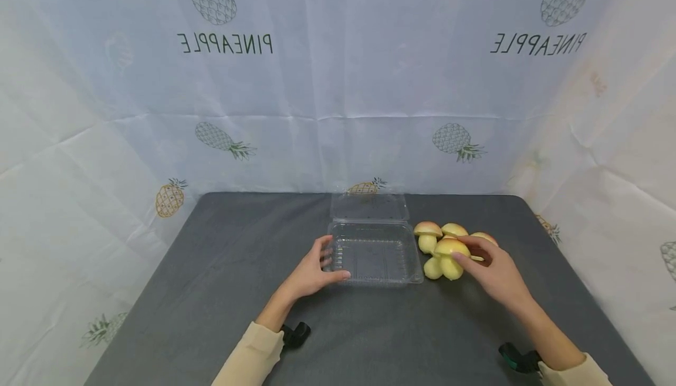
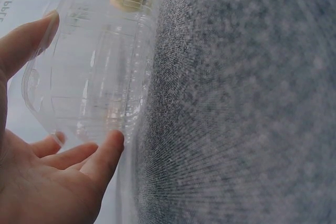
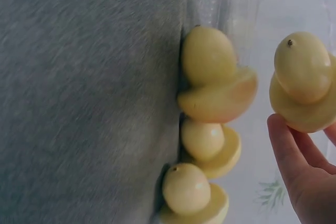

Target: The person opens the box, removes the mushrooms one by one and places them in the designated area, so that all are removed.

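A clear plastic clamshell container [image 1: 375, 257] lies open on the table, its lid [image 1: 369, 209] folded back. My left hand [image 1: 311, 270] is at its left front corner, thumb over the front rim and spread fingers along the left wall. In the left wrist view those fingers [image 2: 107, 156] are fairly straight. My right hand [image 1: 494, 274] pinches a yellow model mushroom [image 3: 302, 72] by its cap, stem pointing toward me. In the right wrist view it is raised above the others. More mushrooms [image 1: 428, 233] lie beside the container's right wall, some partly hidden behind the right hand.
The dark grey cloth-covered table [image 1: 237, 245] extends around the container. A white curtain [image 1: 327, 81] printed with pineapples hangs behind it and along both sides. Black wrist straps [image 1: 297, 335] with cameras are on both forearms.
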Action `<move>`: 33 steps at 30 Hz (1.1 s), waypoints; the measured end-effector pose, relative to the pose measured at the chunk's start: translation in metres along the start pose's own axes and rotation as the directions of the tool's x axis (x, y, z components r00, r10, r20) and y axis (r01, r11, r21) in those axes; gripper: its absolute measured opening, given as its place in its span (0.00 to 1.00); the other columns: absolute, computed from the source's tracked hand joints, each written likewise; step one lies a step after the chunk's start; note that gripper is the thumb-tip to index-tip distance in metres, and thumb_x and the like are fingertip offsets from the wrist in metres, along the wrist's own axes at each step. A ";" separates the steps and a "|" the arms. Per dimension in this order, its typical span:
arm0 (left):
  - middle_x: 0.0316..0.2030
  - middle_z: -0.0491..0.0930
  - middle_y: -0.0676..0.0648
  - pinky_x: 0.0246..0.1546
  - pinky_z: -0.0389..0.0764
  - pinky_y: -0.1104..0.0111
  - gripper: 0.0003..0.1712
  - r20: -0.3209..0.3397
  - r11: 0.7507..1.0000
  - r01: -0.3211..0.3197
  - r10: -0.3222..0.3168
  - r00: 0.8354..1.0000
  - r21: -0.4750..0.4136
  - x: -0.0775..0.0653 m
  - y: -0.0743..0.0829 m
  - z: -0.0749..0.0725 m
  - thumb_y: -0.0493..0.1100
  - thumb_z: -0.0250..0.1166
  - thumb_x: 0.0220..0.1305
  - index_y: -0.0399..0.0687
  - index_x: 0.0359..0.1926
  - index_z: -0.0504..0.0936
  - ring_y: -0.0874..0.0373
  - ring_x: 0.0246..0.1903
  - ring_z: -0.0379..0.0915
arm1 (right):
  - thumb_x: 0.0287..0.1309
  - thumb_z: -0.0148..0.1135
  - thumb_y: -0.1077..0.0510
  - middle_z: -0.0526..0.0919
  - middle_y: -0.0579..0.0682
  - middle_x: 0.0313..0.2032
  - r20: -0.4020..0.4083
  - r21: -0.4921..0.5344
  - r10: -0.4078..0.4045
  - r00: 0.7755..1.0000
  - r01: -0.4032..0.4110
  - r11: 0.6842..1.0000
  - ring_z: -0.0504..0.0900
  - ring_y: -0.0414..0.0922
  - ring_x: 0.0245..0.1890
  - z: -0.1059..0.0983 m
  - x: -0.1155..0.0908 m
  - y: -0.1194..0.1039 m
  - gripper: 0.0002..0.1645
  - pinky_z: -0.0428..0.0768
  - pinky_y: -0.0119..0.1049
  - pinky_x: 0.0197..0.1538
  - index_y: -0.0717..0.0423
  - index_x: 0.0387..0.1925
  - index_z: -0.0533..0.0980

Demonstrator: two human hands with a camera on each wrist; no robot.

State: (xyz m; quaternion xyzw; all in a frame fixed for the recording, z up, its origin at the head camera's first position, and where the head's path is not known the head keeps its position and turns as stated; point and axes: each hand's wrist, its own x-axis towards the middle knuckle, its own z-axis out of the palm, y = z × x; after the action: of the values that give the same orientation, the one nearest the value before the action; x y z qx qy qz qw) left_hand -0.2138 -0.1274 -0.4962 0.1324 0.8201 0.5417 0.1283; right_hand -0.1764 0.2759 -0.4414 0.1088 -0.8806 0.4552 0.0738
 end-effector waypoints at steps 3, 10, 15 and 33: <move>0.79 0.47 0.38 0.65 0.72 0.44 0.61 -0.003 1.000 -0.006 0.006 1.000 0.001 0.001 0.000 -0.001 0.58 0.76 0.59 0.47 0.80 0.47 0.35 0.72 0.58 | 0.72 0.62 0.51 0.76 0.54 0.58 -0.007 -0.014 0.000 1.000 0.000 1.000 0.77 0.27 0.48 -0.004 -0.001 0.003 0.26 0.80 0.23 0.45 0.56 0.66 0.74; 0.79 0.47 0.38 0.65 0.72 0.43 0.62 0.001 1.000 -0.012 0.012 1.000 -0.007 0.001 0.000 -0.001 0.58 0.76 0.59 0.46 0.80 0.47 0.34 0.72 0.58 | 0.71 0.64 0.50 0.77 0.60 0.61 -0.027 -0.058 0.032 0.999 -0.033 0.998 0.76 0.23 0.46 -0.013 -0.005 0.009 0.29 0.79 0.21 0.43 0.58 0.67 0.73; 0.79 0.47 0.38 0.65 0.72 0.43 0.62 0.000 1.000 -0.014 0.014 1.000 -0.007 0.001 0.000 -0.001 0.58 0.76 0.59 0.47 0.80 0.47 0.34 0.72 0.58 | 0.72 0.63 0.49 0.73 0.62 0.65 -0.032 -0.081 0.043 0.999 -0.045 0.996 0.73 0.19 0.46 -0.018 -0.006 0.014 0.29 0.79 0.22 0.42 0.59 0.67 0.73; 0.78 0.48 0.37 0.65 0.72 0.44 0.61 0.000 1.000 -0.016 0.016 1.000 -0.001 0.000 -0.002 0.000 0.58 0.76 0.59 0.47 0.80 0.47 0.35 0.72 0.58 | 0.71 0.64 0.47 0.77 0.64 0.61 -0.068 -0.129 0.094 0.993 -0.102 0.986 0.66 0.13 0.46 -0.021 -0.010 0.040 0.31 0.75 0.17 0.43 0.60 0.66 0.73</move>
State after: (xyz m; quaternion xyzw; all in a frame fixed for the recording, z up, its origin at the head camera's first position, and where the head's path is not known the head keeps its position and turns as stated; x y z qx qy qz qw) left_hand -0.2144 -0.1285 -0.4983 0.1391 0.8188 0.5430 0.1239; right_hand -0.1766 0.3162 -0.4628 0.0463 -0.9104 0.4021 0.0854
